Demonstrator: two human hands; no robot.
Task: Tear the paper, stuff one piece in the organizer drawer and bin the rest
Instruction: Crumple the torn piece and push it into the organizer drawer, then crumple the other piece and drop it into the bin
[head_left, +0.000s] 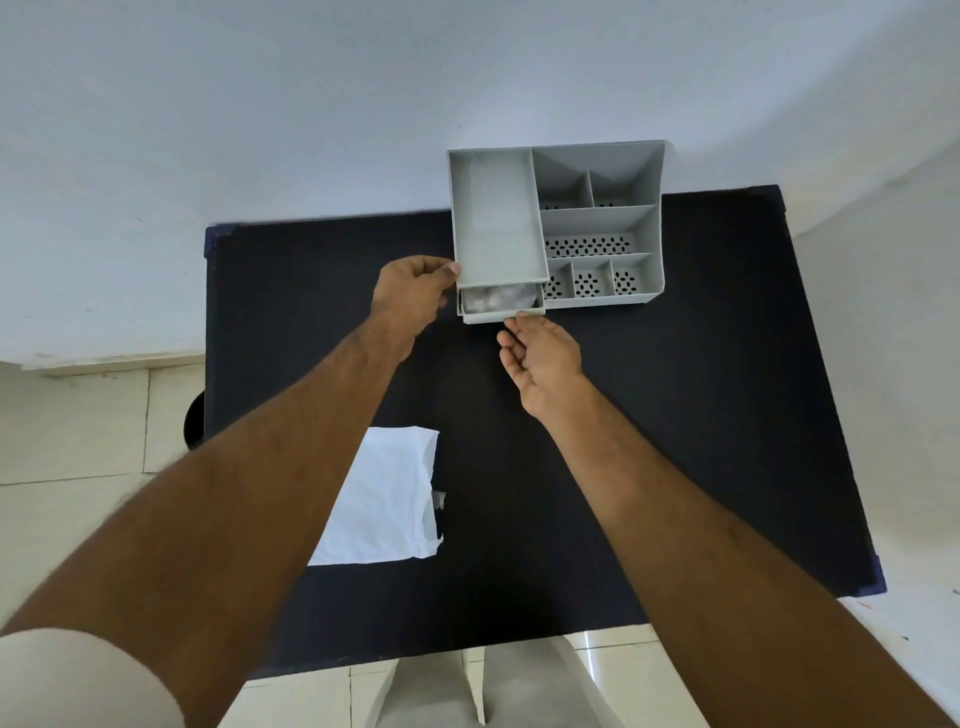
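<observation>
A grey desk organizer (652, 208) stands at the far edge of the black table (675, 415). Its drawer (501, 314) at the front left is pulled out a little, and a crumpled white paper piece (496, 299) lies inside it. My left hand (413, 296) grips the organizer's left front corner, thumb on the rim. My right hand (540, 358) is just in front of the drawer, palm up, with its fingertips touching the drawer's front lip. A larger torn white paper sheet (384, 499) lies flat on the table near me, partly under my left forearm.
A dark round bin (195, 421) peeks out on the floor beside the table's left edge. A white wall runs behind the table. Pale floor tiles and a white chair (483, 686) show at the near edge.
</observation>
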